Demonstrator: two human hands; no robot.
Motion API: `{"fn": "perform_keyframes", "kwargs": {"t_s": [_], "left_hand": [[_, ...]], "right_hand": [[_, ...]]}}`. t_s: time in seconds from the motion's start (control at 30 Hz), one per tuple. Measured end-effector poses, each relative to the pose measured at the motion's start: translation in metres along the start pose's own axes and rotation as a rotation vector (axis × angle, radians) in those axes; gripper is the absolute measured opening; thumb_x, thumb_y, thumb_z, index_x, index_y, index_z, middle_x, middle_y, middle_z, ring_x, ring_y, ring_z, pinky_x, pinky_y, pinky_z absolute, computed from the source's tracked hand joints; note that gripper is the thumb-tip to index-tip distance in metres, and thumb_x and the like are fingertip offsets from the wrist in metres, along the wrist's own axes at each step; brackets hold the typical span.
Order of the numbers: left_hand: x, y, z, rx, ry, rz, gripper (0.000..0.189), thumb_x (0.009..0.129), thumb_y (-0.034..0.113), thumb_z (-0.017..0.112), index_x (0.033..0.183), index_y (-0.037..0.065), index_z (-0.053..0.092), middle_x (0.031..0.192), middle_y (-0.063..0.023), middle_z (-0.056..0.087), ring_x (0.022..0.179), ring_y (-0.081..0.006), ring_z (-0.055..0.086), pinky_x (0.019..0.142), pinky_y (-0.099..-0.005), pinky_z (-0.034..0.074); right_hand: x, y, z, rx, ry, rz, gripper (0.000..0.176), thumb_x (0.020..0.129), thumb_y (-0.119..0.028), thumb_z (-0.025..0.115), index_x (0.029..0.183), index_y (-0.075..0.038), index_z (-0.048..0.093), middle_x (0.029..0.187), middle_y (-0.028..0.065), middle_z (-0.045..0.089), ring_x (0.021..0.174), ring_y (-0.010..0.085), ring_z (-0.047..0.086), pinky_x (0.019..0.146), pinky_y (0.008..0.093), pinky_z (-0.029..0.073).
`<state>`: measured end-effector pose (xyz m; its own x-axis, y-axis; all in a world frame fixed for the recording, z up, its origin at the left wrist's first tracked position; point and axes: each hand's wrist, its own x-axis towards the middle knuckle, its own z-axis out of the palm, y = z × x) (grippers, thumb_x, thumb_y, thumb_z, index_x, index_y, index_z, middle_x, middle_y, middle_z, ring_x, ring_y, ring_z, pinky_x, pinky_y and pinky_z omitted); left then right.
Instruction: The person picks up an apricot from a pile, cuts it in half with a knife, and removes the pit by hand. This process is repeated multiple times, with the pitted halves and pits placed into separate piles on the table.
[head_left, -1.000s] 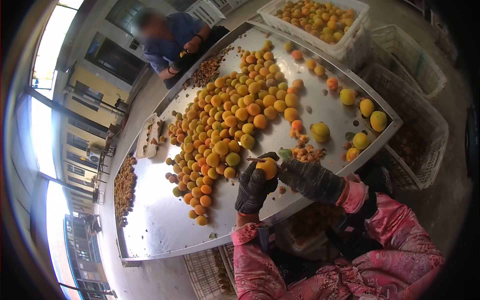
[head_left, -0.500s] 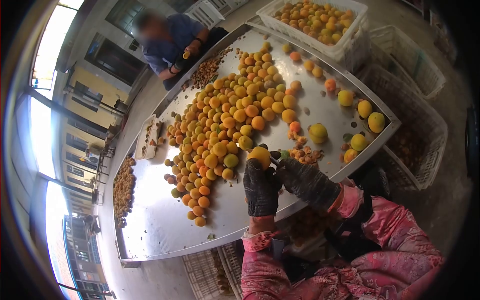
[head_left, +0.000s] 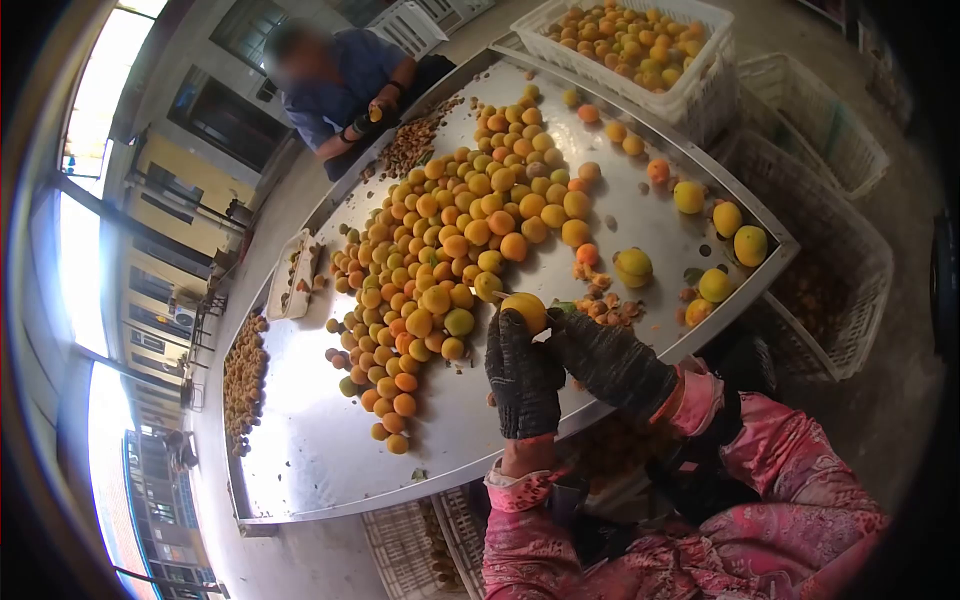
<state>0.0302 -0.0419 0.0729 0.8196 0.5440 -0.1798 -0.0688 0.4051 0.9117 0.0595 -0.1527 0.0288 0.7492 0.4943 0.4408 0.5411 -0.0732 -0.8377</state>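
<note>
My left hand (head_left: 522, 375), in a dark knitted glove, is closed around a yellow-orange apricot (head_left: 525, 312) above the table's near edge. My right hand (head_left: 612, 362), gloved alike, is closed against the fruit's right side. It grips a thin metal tool, mostly hidden by the fingers and the apricot; a slim light tip (head_left: 501, 294) shows at the fruit's upper left. Just beyond both hands spreads a large heap of apricots (head_left: 460, 225). A small pile of apricot stones and scraps (head_left: 608, 308) lies past my right hand, beside a larger greenish-yellow fruit (head_left: 633, 267).
The metal table (head_left: 300, 440) has a raised rim. Across it a co-worker (head_left: 345, 85) holds a fruit near a stone pile (head_left: 415, 140). More stones (head_left: 245, 380) and a white tray (head_left: 293, 280) lie left. A full crate (head_left: 625, 65) stands at the far right corner; other crates (head_left: 850, 270) stand right.
The apricot has turned and shifted slightly right in my left hand. The metal seen between it and my right hand is now hidden, and a tip shows at its far side.
</note>
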Motion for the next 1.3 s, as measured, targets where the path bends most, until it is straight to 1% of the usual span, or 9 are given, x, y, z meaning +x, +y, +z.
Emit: {"fn": "perform_keyframes", "kwargs": {"t_s": [0.13, 0.27, 0.33, 0.53, 0.63, 0.87, 0.93, 1.07, 1.3], "left_hand": [[-0.004, 0.024, -0.006, 0.4, -0.239, 0.105, 0.044, 0.088, 0.03, 0.054, 0.12, -0.001, 0.048, 0.086, -0.0065, 0.059, 0.06, -0.0074, 0.05, 0.047, -0.0197, 0.04], [-0.01, 0.022, 0.001, 0.406, -0.194, 0.176, 0.043, 0.09, 0.035, 0.051, 0.114, 0.0, 0.051, 0.084, -0.0054, 0.059, 0.052, -0.0067, 0.047, 0.047, -0.02, 0.039], [-0.005, 0.003, 0.005, 0.143, -0.082, 0.191, 0.04, 0.091, 0.028, 0.052, 0.12, 0.001, 0.045, 0.088, -0.0074, 0.058, 0.07, -0.0112, 0.056, 0.051, -0.0216, 0.046], [-0.006, 0.016, -0.003, 0.385, -0.204, -0.027, 0.041, 0.091, 0.038, 0.049, 0.108, 0.001, 0.054, 0.081, -0.0036, 0.059, 0.056, -0.0081, 0.049, 0.048, -0.0211, 0.039], [-0.001, 0.015, -0.001, 0.358, -0.288, 0.081, 0.035, 0.09, 0.028, 0.052, 0.111, 0.0, 0.05, 0.086, -0.006, 0.058, 0.066, -0.0099, 0.056, 0.052, -0.0216, 0.043], [0.005, -0.016, 0.006, 0.11, 0.042, 0.272, 0.034, 0.093, 0.032, 0.047, 0.104, 0.0, 0.053, 0.089, -0.0069, 0.059, 0.073, -0.0117, 0.057, 0.062, -0.0234, 0.048], [0.007, -0.014, 0.003, 0.126, 0.004, 0.228, 0.035, 0.093, 0.033, 0.048, 0.103, 0.0, 0.054, 0.087, -0.0065, 0.059, 0.072, -0.0111, 0.056, 0.061, -0.0234, 0.047], [0.004, -0.005, -0.001, 0.219, -0.067, 0.094, 0.033, 0.091, 0.033, 0.05, 0.099, 0.001, 0.056, 0.082, -0.005, 0.059, 0.067, -0.009, 0.054, 0.057, -0.0222, 0.045], [0.004, 0.0, -0.006, 0.452, -0.1, 0.156, 0.03, 0.09, 0.03, 0.052, 0.091, 0.001, 0.059, 0.076, -0.0036, 0.059, 0.06, -0.0075, 0.052, 0.05, -0.0203, 0.041]], "right_hand": [[-0.003, 0.015, -0.017, -0.543, 0.034, -0.511, 0.039, 0.081, -0.005, 0.053, 0.119, 0.001, 0.049, 0.11, 0.0201, 0.054, 0.104, 0.0304, 0.052, 0.084, 0.0388, 0.044], [-0.001, 0.01, -0.004, -0.484, 0.025, -0.5, 0.043, 0.08, -0.006, 0.054, 0.122, 0.001, 0.046, 0.11, 0.0212, 0.053, 0.103, 0.0317, 0.052, 0.084, 0.039, 0.045], [0.001, -0.002, 0.011, 0.281, 0.047, 0.091, 0.041, 0.08, -0.008, 0.055, 0.12, 0.001, 0.047, 0.105, 0.0217, 0.055, 0.1, 0.0339, 0.054, 0.082, 0.0399, 0.045], [0.005, -0.022, -0.021, -0.016, -0.191, 0.203, 0.039, 0.079, -0.005, 0.054, 0.117, 0.004, 0.05, 0.119, 0.0192, 0.05, 0.109, 0.0294, 0.052, 0.091, 0.0344, 0.043], [0.003, -0.012, -0.015, 0.037, 0.062, -0.056, 0.02, 0.085, -0.016, 0.054, 0.101, -0.003, 0.052, 0.085, 0.0154, 0.06, 0.079, 0.0349, 0.059, 0.065, 0.0416, 0.047], [0.001, -0.004, -0.003, -0.184, 0.025, -0.03, 0.026, 0.084, -0.019, 0.056, 0.104, -0.003, 0.051, 0.087, 0.0194, 0.06, 0.077, 0.0374, 0.059, 0.064, 0.0438, 0.047], [0.001, -0.017, -0.011, -0.126, -0.082, 0.14, 0.04, 0.081, -0.011, 0.058, 0.118, 0.003, 0.051, 0.105, 0.0188, 0.059, 0.096, 0.0279, 0.059, 0.082, 0.036, 0.047], [-0.004, -0.013, -0.011, -0.334, -0.042, -0.021, 0.037, 0.084, -0.011, 0.055, 0.119, 0.003, 0.049, 0.103, 0.0176, 0.06, 0.087, 0.0269, 0.062, 0.074, 0.0358, 0.049], [-0.003, -0.003, -0.008, 0.152, -0.095, 0.071, 0.042, 0.082, -0.01, 0.055, 0.122, -0.001, 0.046, 0.095, 0.0115, 0.06, 0.076, 0.0211, 0.059, 0.065, 0.0325, 0.048]]}}
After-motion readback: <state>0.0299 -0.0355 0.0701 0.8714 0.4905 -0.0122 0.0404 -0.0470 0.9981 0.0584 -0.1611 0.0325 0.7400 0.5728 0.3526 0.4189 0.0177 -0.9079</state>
